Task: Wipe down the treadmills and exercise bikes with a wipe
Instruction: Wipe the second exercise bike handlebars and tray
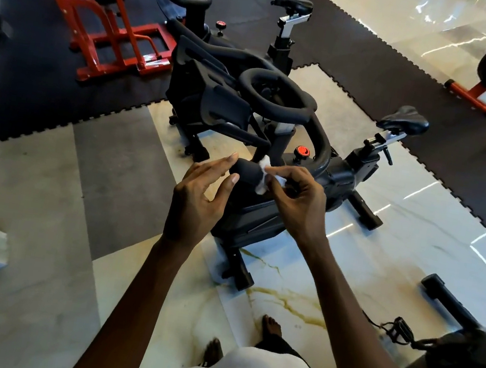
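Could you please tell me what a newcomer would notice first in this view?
Dead centre, the right hand pinches a small white wipe against the end of the black handlebar of the nearest exercise bike, while the left hand sits open just beside that bar end. Behind it, at upper left, a bright orange-red weight machine stands out against the dark floor mats.

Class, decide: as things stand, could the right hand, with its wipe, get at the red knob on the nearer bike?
Probably yes. The red knob stands just beyond the right hand, which pinches the wipe, and nothing seems to lie between them.
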Available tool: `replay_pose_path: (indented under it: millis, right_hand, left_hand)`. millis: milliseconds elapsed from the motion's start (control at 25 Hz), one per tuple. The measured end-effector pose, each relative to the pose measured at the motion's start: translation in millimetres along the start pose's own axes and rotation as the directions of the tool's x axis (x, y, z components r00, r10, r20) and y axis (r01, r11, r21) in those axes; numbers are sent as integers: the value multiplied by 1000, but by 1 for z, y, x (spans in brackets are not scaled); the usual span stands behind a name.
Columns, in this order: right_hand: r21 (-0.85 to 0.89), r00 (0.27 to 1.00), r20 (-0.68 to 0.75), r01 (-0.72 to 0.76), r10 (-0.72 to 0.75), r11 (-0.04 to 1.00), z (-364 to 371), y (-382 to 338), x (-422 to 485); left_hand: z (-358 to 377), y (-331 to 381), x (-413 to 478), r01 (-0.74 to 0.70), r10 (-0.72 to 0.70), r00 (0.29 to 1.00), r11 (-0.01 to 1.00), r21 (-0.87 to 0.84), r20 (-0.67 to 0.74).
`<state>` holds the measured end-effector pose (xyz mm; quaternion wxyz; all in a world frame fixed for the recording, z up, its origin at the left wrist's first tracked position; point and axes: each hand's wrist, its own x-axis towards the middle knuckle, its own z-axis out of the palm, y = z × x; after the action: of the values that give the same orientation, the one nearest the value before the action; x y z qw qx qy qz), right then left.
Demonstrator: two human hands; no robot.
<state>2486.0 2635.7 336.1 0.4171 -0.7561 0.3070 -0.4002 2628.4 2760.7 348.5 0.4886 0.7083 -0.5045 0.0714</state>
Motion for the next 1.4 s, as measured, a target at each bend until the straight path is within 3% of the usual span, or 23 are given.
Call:
replay_pose_path:
  millis: [80,160,320,440,680,960,1120,1200,1280,1400]
  right_hand:
    - [18,995,17,-103,102,995,-8,6,3]
    - [68,987,118,-113,105,991,-5,-3,11]
    - [159,895,400,143,-196,977,-13,-9,41]
    - [121,802,513,286,-306,951,-35,19,62]
    - [299,763,541,218,-353,929,-21,18,83]
    - [359,762,530,197,-373,912,-37,43,81]
    - [385,786,489,194,-378,902,-7,15,77]
    - [363,754,506,254,-419,896,-10,18,80]
    - [337,703,548,309,-453,889,-26,37,87]
    - [299,695,588,290,-415,909,-36,49,93]
  left_hand:
    - [2,4,-3,7,-7,1000,1000,16,-28]
    - [7,8,-6,42,-41,998,999,19,-37]
    - [25,20,-11,84,-70,987,992,95,-142]
    - [37,29,-15,168,-125,955,976,142,-270]
    - [63,53,-18,367,-218,838,904,219,-501]
    - [72,69,-14,452,-304,768,881,140,-563]
    - [71,68,-12,455,-287,778,871,186,-559]
    - [75,69,-14,468,-283,771,860,206,-571]
    - [85,71,-14,476,-236,785,821,314,-572]
    - [86,66,-14,424,-158,871,722,547,-465]
